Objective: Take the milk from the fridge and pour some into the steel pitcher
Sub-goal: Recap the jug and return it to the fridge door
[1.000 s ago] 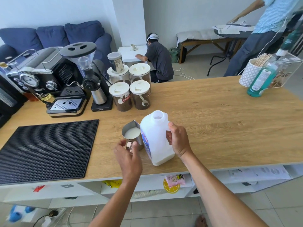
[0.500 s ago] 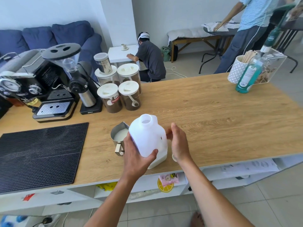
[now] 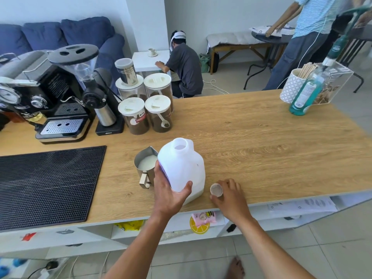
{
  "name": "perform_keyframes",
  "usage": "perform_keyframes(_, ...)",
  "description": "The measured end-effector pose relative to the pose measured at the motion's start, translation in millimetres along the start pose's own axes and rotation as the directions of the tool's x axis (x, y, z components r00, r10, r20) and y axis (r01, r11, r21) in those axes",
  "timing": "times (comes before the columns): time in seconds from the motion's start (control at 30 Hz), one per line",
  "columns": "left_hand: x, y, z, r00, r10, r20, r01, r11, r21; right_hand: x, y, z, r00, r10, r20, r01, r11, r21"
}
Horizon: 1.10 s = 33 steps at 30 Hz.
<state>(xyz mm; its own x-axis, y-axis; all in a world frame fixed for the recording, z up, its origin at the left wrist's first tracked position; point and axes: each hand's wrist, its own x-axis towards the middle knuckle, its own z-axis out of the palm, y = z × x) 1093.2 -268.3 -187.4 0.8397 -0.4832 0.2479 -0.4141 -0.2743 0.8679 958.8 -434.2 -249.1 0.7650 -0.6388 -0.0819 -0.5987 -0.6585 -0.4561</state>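
A white plastic milk jug [image 3: 182, 164] stands uncapped on the wooden counter [image 3: 261, 150] near its front edge. My left hand [image 3: 169, 190] wraps around the jug's near side. Touching the jug's left side is the steel pitcher [image 3: 145, 165], with milk inside and its handle toward me. My right hand [image 3: 229, 195] rests on the counter to the right of the jug, its fingers closed around the jug's round cap [image 3: 216, 189], which lies open side up.
A black ribbed mat [image 3: 46, 186] covers the counter's left part. Behind stand an espresso machine [image 3: 46, 101], a grinder [image 3: 96, 93] and several lidded jars [image 3: 147, 101]. At the far right are a teal bottle [image 3: 306, 93] and a stick holder [image 3: 293, 85]. Two people are beyond the counter.
My left hand went from the pitcher's handle to the jug. My right hand let go of the jug, dropped to the counter and took hold of the cap.
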Motion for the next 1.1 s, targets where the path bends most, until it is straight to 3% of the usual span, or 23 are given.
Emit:
perform_keyframes(0.07,-0.1,0.3,-0.5,1.000,0.005,-0.001,-0.005,1.000,-0.005,2.8,0.4,-1.4,1.000,0.019,-0.008,-0.018,0.997,0.070)
perform_keyframes(0.2,-0.3,-0.1,-0.5,1.000,0.014,-0.003,-0.014,1.000,-0.004,11.2,-14.4,-30.2,0.997,0.076,0.006,-0.071,0.893,0.445)
perform_keyframes(0.33,0.7,-0.8,0.0,1.000,0.020,-0.018,-0.020,1.000,-0.013,19.1,-52.6,-84.8,0.995,-0.047,-0.093,0.090,0.832,0.548)
perform_keyframes(0.47,2.1,-1.0,-0.9,0.999,0.035,-0.025,-0.036,0.999,-0.021,18.0,-93.1,-136.9,0.963,-0.213,-0.165,0.268,0.821,0.504)
perform_keyframes(0.73,0.9,-2.3,-2.0,1.000,0.019,-0.016,-0.020,0.999,-0.034,21.5,-136.5,-189.5,0.926,-0.378,0.025,0.371,0.918,0.142)
perform_keyframes(1.1,0.5,-3.4,-1.4,1.000,-0.001,-0.021,-0.001,0.999,-0.050,19.0,-171.4,-189.6,0.871,-0.487,0.061,0.478,0.870,0.126)
